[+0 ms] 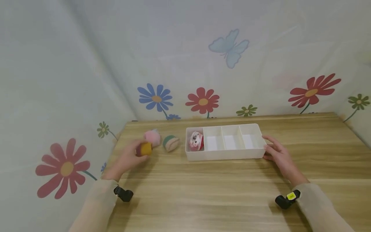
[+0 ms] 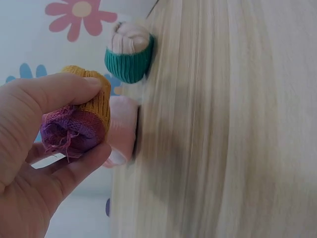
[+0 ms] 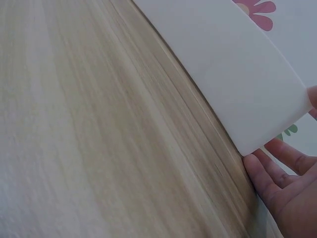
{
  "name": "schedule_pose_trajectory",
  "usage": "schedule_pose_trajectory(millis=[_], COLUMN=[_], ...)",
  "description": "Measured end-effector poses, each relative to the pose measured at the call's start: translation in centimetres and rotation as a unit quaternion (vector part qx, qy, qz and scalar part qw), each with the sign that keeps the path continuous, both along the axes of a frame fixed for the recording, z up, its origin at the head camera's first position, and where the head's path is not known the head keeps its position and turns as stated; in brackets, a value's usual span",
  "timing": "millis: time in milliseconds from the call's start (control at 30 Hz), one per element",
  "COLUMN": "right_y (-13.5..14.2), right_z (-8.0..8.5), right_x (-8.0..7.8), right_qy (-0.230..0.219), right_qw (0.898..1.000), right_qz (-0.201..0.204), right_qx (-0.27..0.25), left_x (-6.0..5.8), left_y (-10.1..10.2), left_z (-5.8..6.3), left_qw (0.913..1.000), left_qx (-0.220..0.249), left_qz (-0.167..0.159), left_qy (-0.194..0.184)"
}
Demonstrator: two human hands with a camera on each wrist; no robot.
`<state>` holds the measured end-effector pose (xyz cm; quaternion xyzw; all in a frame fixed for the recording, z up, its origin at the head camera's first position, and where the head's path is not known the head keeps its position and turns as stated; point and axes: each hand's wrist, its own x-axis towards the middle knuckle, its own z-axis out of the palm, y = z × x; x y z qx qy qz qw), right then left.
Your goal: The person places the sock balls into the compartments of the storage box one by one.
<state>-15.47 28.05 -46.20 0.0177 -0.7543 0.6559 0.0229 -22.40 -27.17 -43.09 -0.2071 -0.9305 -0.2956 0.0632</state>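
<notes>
My left hand (image 1: pixel 127 158) pinches a rolled-up sock (image 2: pixel 94 106), ribbed mustard yellow with a purple, frayed end, between thumb and fingers. Just behind it on the table lies a pink rolled sock (image 1: pixel 152 138), partly covered by the held one in the left wrist view. A green and beige rolled sock (image 1: pixel 171 143) lies to its right. My right hand (image 1: pixel 280 158) rests its fingertips against the right end of a white divided box (image 1: pixel 226 155). In the box's leftmost compartment sits a red and white rolled sock (image 1: pixel 196 141) with a face pattern.
The box has a row of compartments split by thin dividers, and it stands on a wood-grain table (image 1: pixel 203 193). A pale curtain (image 1: pixel 179 58) printed with flowers and a butterfly borders the table's back and left side.
</notes>
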Motion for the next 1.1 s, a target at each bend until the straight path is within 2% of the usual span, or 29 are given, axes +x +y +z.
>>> schedule_pose_trajectory(millis=[233, 300, 567, 900, 1100], right_y=[-0.1, -0.1, -0.1, -0.2, -0.2], right_z=[-0.1, -0.2, -0.1, -0.3, -0.5], right_x=[-0.1, -0.1, 0.1, 0.0, -0.2], right_qy=[-0.009, -0.008, -0.011, -0.009, -0.006], right_qw=[1.0, 1.0, 1.0, 1.0, 1.0], right_qz=[-0.002, -0.003, -0.006, -0.01, -0.009], right_qx=[0.012, 0.01, 0.013, 0.012, 0.019], left_x=[0.0, -0.2, -0.8, -0.7, -1.0], left_y=[1.5, 2.0, 4.4, 6.5, 7.5], left_z=[0.6, 0.7, 1.2, 2.0, 2.3], left_qw=[0.9999, 0.9998, 0.9944, 0.9977, 0.9969], left_qx=[0.0, 0.001, 0.035, 0.028, 0.018], left_qz=[0.011, 0.004, -0.068, -0.046, -0.046], left_qy=[0.011, 0.019, 0.073, 0.04, 0.062])
